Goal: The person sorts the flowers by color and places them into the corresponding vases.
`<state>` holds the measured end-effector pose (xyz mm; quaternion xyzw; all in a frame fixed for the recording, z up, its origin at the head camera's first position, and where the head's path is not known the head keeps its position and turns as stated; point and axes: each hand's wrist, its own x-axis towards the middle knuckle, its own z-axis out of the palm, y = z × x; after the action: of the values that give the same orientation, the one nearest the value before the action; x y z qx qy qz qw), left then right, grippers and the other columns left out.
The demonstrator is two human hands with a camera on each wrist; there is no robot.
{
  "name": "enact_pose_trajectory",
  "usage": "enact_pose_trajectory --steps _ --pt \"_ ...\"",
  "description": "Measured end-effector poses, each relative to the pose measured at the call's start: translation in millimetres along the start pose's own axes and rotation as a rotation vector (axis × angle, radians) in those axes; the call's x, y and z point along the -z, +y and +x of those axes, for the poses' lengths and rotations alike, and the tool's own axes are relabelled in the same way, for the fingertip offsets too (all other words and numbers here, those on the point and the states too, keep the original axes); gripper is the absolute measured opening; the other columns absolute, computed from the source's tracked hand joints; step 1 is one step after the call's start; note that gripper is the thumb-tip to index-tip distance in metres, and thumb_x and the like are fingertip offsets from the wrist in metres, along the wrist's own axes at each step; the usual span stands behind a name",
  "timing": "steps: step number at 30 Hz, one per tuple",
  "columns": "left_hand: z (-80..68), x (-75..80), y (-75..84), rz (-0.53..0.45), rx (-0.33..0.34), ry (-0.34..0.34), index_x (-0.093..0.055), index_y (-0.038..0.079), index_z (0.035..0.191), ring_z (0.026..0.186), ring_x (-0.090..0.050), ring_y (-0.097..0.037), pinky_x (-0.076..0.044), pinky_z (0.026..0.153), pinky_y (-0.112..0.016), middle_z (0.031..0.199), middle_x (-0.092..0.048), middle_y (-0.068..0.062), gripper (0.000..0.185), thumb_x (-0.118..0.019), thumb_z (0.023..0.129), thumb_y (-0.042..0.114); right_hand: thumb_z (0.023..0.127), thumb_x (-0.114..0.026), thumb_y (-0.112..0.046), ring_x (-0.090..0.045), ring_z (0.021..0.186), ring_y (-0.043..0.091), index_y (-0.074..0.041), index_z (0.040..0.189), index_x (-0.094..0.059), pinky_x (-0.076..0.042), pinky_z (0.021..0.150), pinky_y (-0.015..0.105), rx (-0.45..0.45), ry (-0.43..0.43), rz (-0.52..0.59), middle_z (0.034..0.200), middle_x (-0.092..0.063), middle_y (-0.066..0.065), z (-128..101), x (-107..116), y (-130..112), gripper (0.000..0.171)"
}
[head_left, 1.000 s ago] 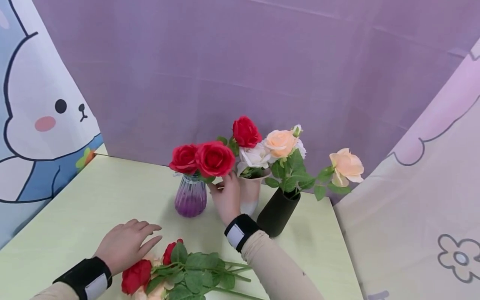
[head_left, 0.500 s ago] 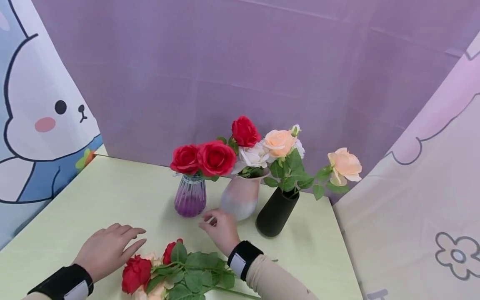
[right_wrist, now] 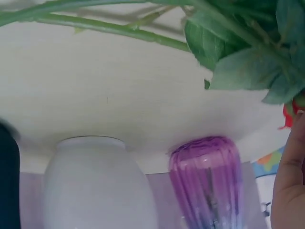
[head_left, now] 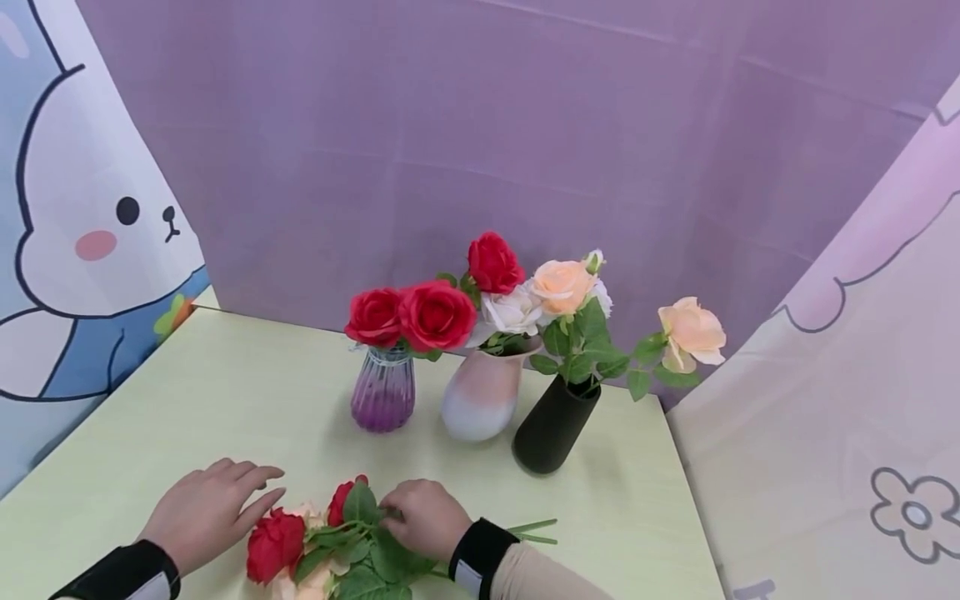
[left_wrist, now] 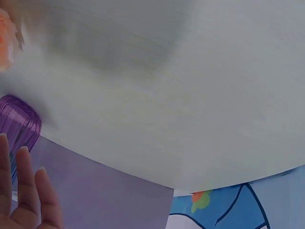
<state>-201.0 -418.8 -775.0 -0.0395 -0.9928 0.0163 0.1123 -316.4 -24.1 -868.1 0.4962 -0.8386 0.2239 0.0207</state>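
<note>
In the head view several roses with green stems lie on the table, among them a red rose (head_left: 275,546) and a smaller red rose (head_left: 339,503). My right hand (head_left: 427,518) is among their leaves (head_left: 390,558), fingertips curled down by the stems; I cannot tell whether they pinch one. The right wrist view shows a finger beside the leaves (right_wrist: 248,67). My left hand (head_left: 210,508) hovers at the blossom end, fingers loosely extended, holding nothing. In the left wrist view its fingers (left_wrist: 28,191) are spread and a peach blossom (left_wrist: 5,40) is at the edge.
Behind the flowers stand a purple glass vase (head_left: 382,396) with two red roses, a pink and white vase (head_left: 480,396) with white and red blooms, and a tilted-looking black vase (head_left: 557,425) with peach roses. A purple cloth (head_left: 450,125) hangs behind the table (head_left: 247,375).
My right hand has left the red roses at the purple vase and come down to the leaves of the lying roses. My left hand has drawn back slightly to the left.
</note>
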Motion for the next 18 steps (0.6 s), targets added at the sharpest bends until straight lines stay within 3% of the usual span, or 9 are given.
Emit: enact_pose_trajectory --steps 2,3,5,7,9,12,15,18 --pt "-2.2 29.2 11.8 -0.033 -0.004 -0.104 -0.058 0.050 0.126 0.096 -0.062 -0.022 -0.055 0.067 -0.057 0.114 -0.068 0.010 0.057 -0.055 0.079 0.081 0.096 -0.050 -0.058 -0.055 0.083 -0.013 -0.052 0.113 -0.059 -0.053 0.075 0.018 0.063 0.009 -0.073 0.095 -0.063 -0.027 -4.2 -32.1 13.1 0.020" --pt "-4.7 7.5 2.2 -0.024 -0.010 -0.068 -0.057 0.052 0.124 0.093 -0.061 -0.021 -0.055 0.063 -0.056 0.111 -0.067 0.012 0.056 -0.054 0.078 0.082 0.097 -0.050 -0.056 -0.055 0.082 -0.013 -0.052 0.111 -0.059 -0.053 0.076 0.020 0.080 0.001 -0.106 0.093 -0.063 -0.026 -5.9 -40.5 14.0 0.017" --pt "-8.0 57.2 25.8 -0.033 -0.029 -0.090 -0.064 0.041 0.121 0.087 -0.060 -0.022 -0.054 0.058 -0.054 0.106 -0.069 0.006 0.053 -0.060 0.081 0.075 0.098 -0.052 -0.047 -0.056 0.080 -0.011 -0.050 0.107 -0.060 -0.054 0.075 0.022 0.098 0.002 -0.143 0.090 -0.063 -0.025 -9.8 -48.9 11.4 0.012" --pt "-10.7 103.3 46.0 -0.059 -0.048 -0.130 -0.065 0.034 0.123 0.086 -0.060 -0.025 -0.057 0.066 -0.055 0.107 -0.070 0.000 0.056 -0.057 0.084 0.072 0.098 -0.055 -0.038 -0.057 0.079 -0.011 -0.045 0.104 -0.063 -0.053 0.072 0.022 0.111 0.007 -0.161 0.089 -0.063 -0.026 -12.7 -58.5 10.8 0.012" --pt "-13.1 139.0 62.4 -0.059 -0.042 -0.132 -0.067 0.032 0.121 0.083 -0.059 -0.023 -0.057 0.066 -0.053 0.104 -0.070 0.000 0.055 -0.059 0.083 0.072 0.096 -0.059 -0.031 -0.058 0.080 -0.010 -0.042 0.104 -0.066 -0.053 0.069 0.021 0.108 0.006 -0.174 0.090 -0.063 -0.026 -15.2 -62.1 6.6 0.015" --pt "-13.7 199.6 89.3 -0.087 -0.004 -0.230 -0.068 0.024 0.123 0.087 -0.062 -0.025 -0.058 0.075 -0.053 0.109 -0.071 -0.004 0.057 -0.063 0.084 0.067 0.094 -0.063 -0.030 -0.060 0.084 -0.006 -0.041 0.108 -0.068 -0.053 0.066 0.019 0.092 -0.013 -0.183 0.094 -0.064 -0.024 -18.9 -55.0 -6.4 0.018" --pt "-15.4 238.5 109.0 -0.061 0.020 -0.258 -0.070 0.020 0.118 0.088 -0.064 -0.024 -0.059 0.079 -0.052 0.107 -0.072 -0.005 0.048 -0.071 0.085 0.054 0.094 -0.063 -0.032 -0.060 0.089 -0.003 -0.047 0.112 -0.065 -0.053 0.068 0.018 0.066 -0.030 -0.172 0.098 -0.062 -0.024 -23.3 -38.8 -21.5 0.023" --pt "-17.8 257.8 118.6 -0.057 0.014 -0.280 -0.071 0.016 0.116 0.089 -0.065 -0.025 -0.059 0.079 -0.051 0.104 -0.072 -0.005 0.041 -0.072 0.087 0.045 0.095 -0.061 -0.034 -0.062 0.091 -0.003 -0.046 0.114 -0.065 -0.055 0.069 0.020 0.053 -0.013 -0.128 0.100 -0.062 -0.025 -25.2 -26.3 -26.7 0.023"
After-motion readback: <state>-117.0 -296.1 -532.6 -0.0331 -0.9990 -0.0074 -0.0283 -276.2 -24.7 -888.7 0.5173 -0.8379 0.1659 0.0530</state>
